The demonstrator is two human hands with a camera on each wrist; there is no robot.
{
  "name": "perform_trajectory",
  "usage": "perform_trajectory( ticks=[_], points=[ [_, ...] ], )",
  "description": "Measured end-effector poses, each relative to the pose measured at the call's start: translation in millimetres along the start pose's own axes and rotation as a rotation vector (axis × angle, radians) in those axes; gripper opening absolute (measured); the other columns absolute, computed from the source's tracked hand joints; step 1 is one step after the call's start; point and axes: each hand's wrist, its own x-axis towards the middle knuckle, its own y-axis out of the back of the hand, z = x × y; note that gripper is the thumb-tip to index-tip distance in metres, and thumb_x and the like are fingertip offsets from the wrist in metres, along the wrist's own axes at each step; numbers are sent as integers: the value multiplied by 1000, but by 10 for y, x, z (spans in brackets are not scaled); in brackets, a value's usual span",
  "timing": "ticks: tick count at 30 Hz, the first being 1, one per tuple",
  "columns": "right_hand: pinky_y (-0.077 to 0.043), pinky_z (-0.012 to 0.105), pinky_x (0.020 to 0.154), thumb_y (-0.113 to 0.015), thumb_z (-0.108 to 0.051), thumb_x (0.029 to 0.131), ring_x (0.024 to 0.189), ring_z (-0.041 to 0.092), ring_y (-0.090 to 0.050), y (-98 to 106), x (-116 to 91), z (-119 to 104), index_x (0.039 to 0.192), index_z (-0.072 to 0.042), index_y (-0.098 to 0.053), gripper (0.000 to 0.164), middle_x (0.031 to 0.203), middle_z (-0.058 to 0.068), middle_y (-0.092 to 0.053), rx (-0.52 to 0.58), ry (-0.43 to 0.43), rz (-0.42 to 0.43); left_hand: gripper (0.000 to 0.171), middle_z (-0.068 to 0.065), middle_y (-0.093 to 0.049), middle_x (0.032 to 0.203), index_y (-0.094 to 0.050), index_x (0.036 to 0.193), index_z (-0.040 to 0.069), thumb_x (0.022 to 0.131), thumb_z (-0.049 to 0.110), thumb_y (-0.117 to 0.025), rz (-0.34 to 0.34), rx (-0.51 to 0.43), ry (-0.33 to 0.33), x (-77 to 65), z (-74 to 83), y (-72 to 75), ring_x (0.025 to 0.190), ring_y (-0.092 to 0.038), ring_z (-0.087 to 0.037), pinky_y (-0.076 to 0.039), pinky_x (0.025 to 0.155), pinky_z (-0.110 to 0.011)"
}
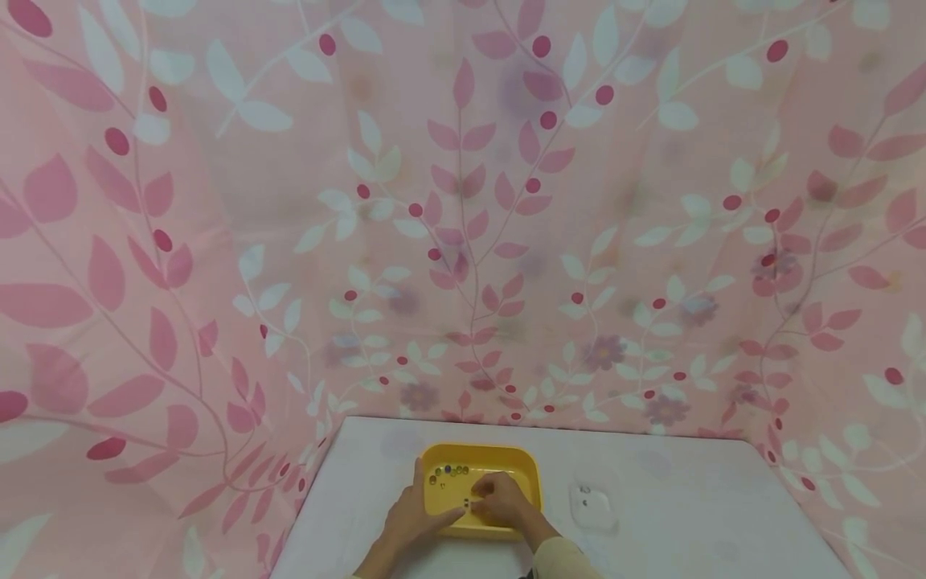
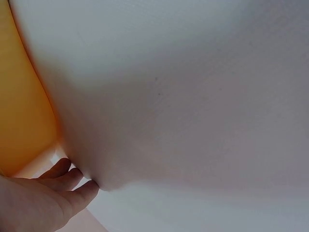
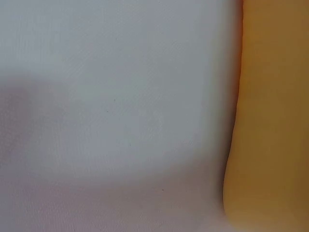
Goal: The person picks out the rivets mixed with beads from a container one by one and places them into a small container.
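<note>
I have the left hand (image 1: 411,513) at the near left corner of the yellow tray (image 1: 444,503), its thumb stretched over the rim and its other fingers loosely extended along the outside. The right hand (image 1: 499,500) is inside the tray with bent fingers, beside two small beads (image 1: 466,505); I cannot tell whether it pinches anything. Glass marbles (image 1: 448,469) gather in the tray's far left part. Right of it, a clear dish (image 1: 593,511) sits on the white table (image 1: 687,515).
</note>
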Motion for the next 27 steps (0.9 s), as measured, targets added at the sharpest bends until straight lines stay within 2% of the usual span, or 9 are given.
perform_trajectory(
  ticks=[4,10,17,22,27],
  points=[
    [-51,46,83,-79,-9,81,87,19,-57,-11,-6,-3,96,-6,-76,16,93,3,-68,-5,-5,-16,133,-21,-64,108,-7,156,-1,68,70,-76,-1,3,-1,2,0,11,80,-55,-19,-47,65,-39],
    [-49,36,71,-79,-9,79,80,15,-56,-43,22,22,88,-6,-77,10,88,3,-70,-63,69,-23,133,-23,-64,108,-8,156,-1,67,71,-76,13,15,3,12,7,30,82,-58,-21,-48,66,-40],
    [-46,31,66,-82,-15,78,76,12,-53,-72,74,71,87,-7,-77,13,84,0,-67,-113,95,-9,133,-21,-65,104,-9,156,-2,67,69,-77,22,7,-13,23,0,18,78,-55,-19,-45,62,-37],
    [-43,29,63,-82,-13,77,73,13,-52,-70,91,72,84,-8,-77,10,81,0,-66,-116,90,7,132,-23,-64,107,-9,156,-2,68,69,-77,26,-2,-21,34,2,10,82,-58,-22,-47,64,-41],
    [-45,30,63,-82,-14,78,74,14,-53,-86,80,86,85,-9,-77,10,82,-1,-67,-92,42,2,134,-23,-64,110,-7,157,0,67,71,-76,10,-1,3,29,-20,-19,85,-59,-22,-49,66,-42]
  ],
)
